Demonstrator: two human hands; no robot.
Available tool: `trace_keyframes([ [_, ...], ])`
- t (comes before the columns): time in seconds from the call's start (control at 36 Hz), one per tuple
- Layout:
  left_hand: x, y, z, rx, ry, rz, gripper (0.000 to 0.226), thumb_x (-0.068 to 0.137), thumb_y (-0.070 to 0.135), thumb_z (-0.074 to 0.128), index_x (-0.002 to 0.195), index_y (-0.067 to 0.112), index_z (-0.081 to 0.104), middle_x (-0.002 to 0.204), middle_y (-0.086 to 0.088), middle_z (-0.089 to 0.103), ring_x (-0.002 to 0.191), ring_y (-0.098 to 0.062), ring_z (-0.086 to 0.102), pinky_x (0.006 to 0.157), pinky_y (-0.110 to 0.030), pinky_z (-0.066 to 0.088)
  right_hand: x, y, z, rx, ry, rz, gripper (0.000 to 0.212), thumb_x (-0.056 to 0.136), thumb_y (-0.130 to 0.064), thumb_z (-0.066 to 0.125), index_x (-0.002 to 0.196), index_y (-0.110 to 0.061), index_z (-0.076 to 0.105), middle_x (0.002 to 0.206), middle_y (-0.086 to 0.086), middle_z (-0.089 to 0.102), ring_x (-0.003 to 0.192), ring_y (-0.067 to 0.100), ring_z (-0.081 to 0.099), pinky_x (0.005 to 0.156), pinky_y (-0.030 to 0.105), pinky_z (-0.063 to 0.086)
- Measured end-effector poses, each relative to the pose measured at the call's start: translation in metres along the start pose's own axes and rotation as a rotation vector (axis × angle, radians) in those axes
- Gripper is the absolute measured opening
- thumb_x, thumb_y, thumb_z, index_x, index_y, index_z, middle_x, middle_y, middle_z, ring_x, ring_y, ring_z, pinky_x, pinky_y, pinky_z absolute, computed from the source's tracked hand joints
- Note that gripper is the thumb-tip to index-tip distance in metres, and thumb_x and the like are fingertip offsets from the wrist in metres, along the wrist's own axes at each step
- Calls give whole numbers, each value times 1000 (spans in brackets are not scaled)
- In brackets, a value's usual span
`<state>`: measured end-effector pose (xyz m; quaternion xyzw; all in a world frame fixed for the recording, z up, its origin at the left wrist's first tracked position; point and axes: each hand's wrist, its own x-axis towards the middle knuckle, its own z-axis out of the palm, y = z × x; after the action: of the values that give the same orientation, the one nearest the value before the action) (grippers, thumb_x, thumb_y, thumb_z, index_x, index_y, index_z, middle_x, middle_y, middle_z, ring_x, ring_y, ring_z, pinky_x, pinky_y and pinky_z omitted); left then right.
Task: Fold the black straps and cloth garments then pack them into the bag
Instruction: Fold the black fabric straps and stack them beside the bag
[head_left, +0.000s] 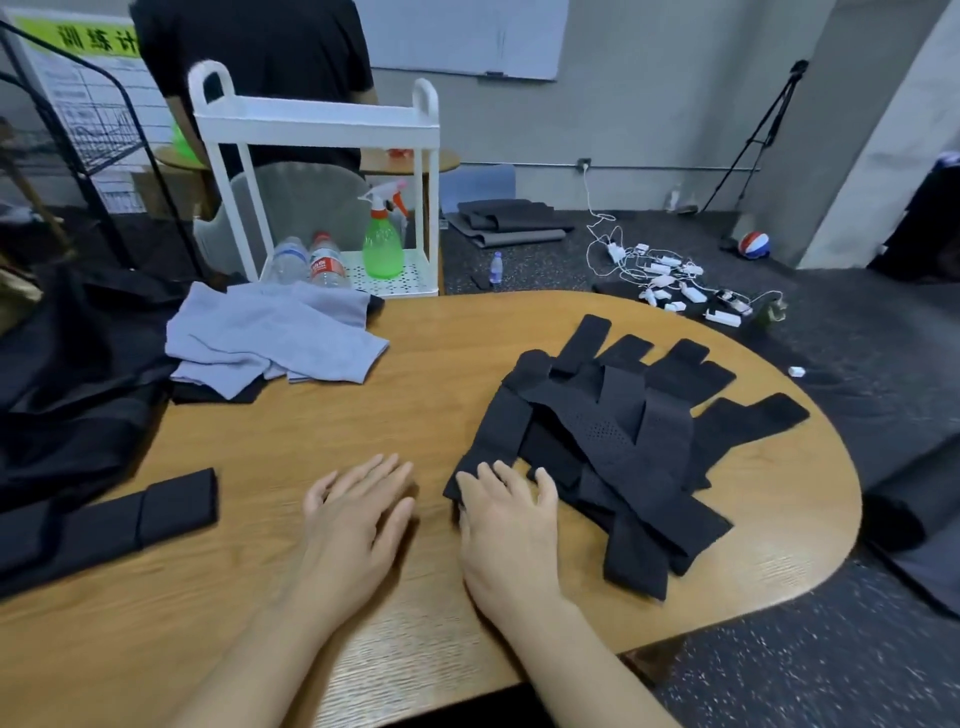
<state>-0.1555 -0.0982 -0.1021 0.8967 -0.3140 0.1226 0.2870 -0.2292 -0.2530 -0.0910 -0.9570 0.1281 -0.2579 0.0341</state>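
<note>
A loose heap of several black straps (623, 441) lies on the right half of the wooden table (322, 415). My right hand (506, 525) rests flat on the heap's near left corner, fingers straight. My left hand (358, 512) is flat over the bare wood just left of the heap, fingers straight, slightly blurred. A folded black strap (179, 501) lies at the left near the edge of a black bag or cloth (67, 395). Light blue-grey garments (270, 338) are piled at the back left of the table.
A white trolley (317, 124) with water bottles and a green spray bottle (383, 244) stands behind the table. A person in black stands behind it. Chargers and cables (670, 275) lie on the dark floor to the right, beside a tripod.
</note>
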Motion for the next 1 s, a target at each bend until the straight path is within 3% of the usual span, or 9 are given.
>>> trace_keyframes([
  [0.11,-4,-2,-5,-18,1,-37,54,95,53,30,132,28,61,141,12,52,134,0,37,110,-25,10,-12,-23,-5,74,-65,-46,40,84,-25,32,97,-23,69,103,-2,71,105,20,66,99,50,27],
  [0.28,-10,-6,-15,-97,13,-102,60,92,58,24,135,32,56,139,23,40,132,6,31,110,-25,15,-24,-45,-13,153,-208,-102,36,80,-28,39,98,-25,70,108,-2,71,105,18,66,100,49,27],
  [0.44,-13,-8,-25,-284,42,-119,38,99,43,46,130,29,61,131,22,53,126,4,44,110,-30,34,-19,-42,-38,317,-325,-131,58,87,-62,35,121,-24,64,129,-5,62,128,16,50,114,50,19],
  [0.53,-15,-5,-30,-305,76,-73,41,92,48,43,116,28,70,116,29,59,115,8,50,101,-30,42,-6,-29,-50,402,-206,-105,49,89,-52,37,118,-25,66,119,-10,66,118,12,55,113,37,17],
  [0.61,-17,-5,-30,-308,19,-37,34,83,46,48,105,31,70,109,28,57,113,3,50,96,-29,40,7,-15,-50,370,-42,-126,29,84,-29,50,101,-24,73,89,-13,69,92,15,60,94,30,27],
  [0.67,-20,-7,-28,-267,-56,1,31,80,47,52,101,33,69,109,26,56,114,3,47,97,-32,38,12,-10,-48,341,-66,-203,25,80,-20,56,96,-24,74,87,-14,69,93,15,57,88,30,26],
  [0.78,-25,-8,-25,-180,-170,69,32,80,48,50,102,32,67,111,24,53,114,7,42,101,-32,34,15,-6,-37,252,-294,-368,34,79,-17,51,103,-26,74,111,-11,68,115,21,50,95,34,17],
  [0.86,-24,-6,-25,-145,-181,109,32,82,47,49,103,30,66,109,22,52,111,3,43,100,-28,30,20,-5,-29,181,-463,-372,46,91,-16,45,133,-29,57,144,-9,48,136,21,29,103,37,8],
  [1.0,-25,-5,-26,-136,-196,108,31,83,46,49,102,29,66,122,18,55,123,0,40,104,-27,25,42,-6,-17,99,-512,-326,52,97,-16,39,145,-34,39,156,-9,30,138,22,20,105,41,14],
])
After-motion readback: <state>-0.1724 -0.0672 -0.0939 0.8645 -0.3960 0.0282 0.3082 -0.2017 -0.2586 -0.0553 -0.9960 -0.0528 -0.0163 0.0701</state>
